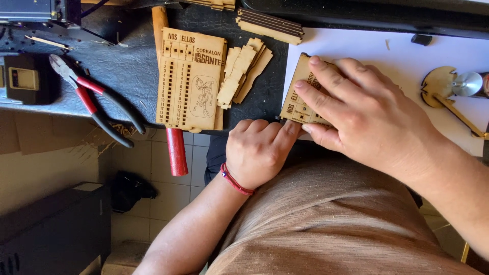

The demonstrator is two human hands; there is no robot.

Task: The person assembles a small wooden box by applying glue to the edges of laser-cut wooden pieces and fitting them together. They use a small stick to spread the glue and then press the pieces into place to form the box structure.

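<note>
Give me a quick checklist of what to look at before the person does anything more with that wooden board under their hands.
1. Flat hand on the board: ok. The right hand lies spread over the engraved wooden board.
2. Other hand at the near edge: ok. The left hand is curled there, fingertips touching the board's corner.
3. Board resting flat: ok. It lies on the white sheet.
4. Whether anything sits beneath the board: cannot tell, the hand covers most of it.
5. Loose wooden pieces out of the way: ok, apart from the board.
6. Pliers clear of the hands: ok, well off to the side.
</note>
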